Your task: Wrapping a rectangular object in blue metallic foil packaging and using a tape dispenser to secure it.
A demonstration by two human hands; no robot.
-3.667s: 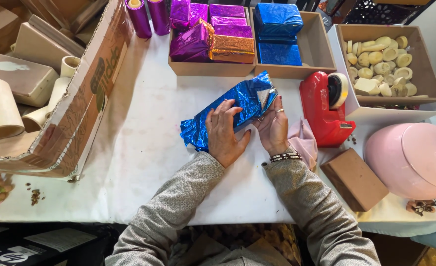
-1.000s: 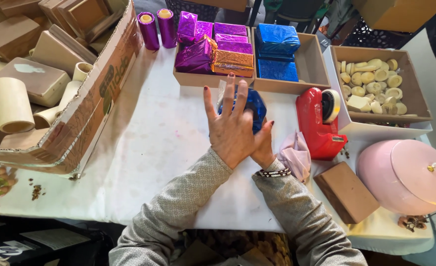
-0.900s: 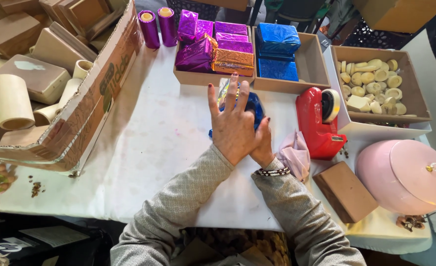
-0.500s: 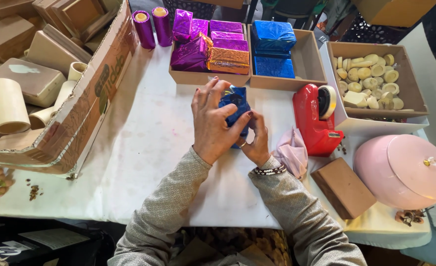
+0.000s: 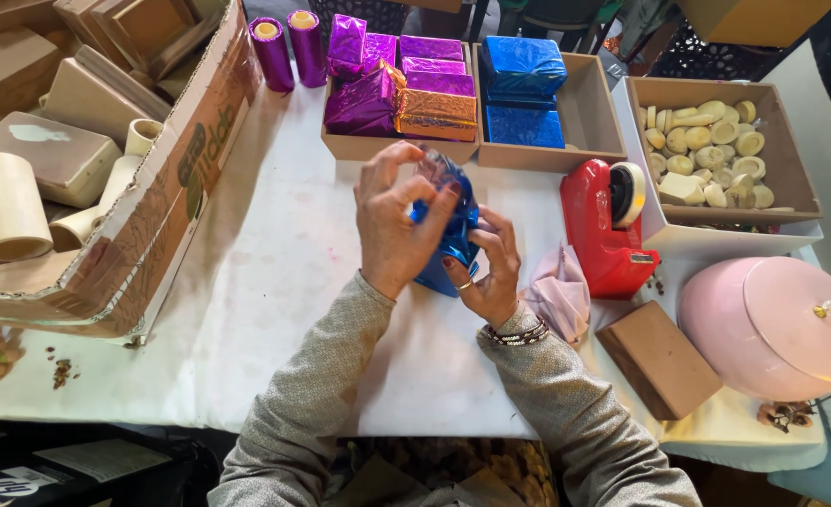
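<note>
Both hands meet over the middle of the white counter (image 5: 274, 282), working a small packet wrapped in shiny blue foil (image 5: 448, 235). The packet stands on end just above the counter top, tilted a little, between the two palms. The left hand (image 5: 396, 221) covers its near left face, the thumb and fingers curled over the top edge so that this grip is pinching the loose foil there. The right hand (image 5: 486, 268) cups the packet from below and from the right, its grip pressed against the lower side of the foil; a ring shows on one finger and a beaded bracelet (image 5: 514, 333) sits at the wrist.

Just right of the hands lies a crumpled pale pink cloth (image 5: 556, 291), touching the base of a red tape dispenser (image 5: 603, 225). Near the right forearm sits a plain brown block (image 5: 659, 361), and beside it a round pink lidded box (image 5: 772, 324). Behind the hands stands a shallow cardboard tray (image 5: 612, 150) holding purple foil packets (image 5: 387, 84) on its left side and blue foil packets (image 5: 523, 84) in the middle. Two purple foil rolls (image 5: 289, 42) stand upright left of it. A white box of pale soaps (image 5: 716, 141) sits at the far right, and a large cardboard carton (image 5: 152, 216) with cardboard tubes lies at the left
</note>
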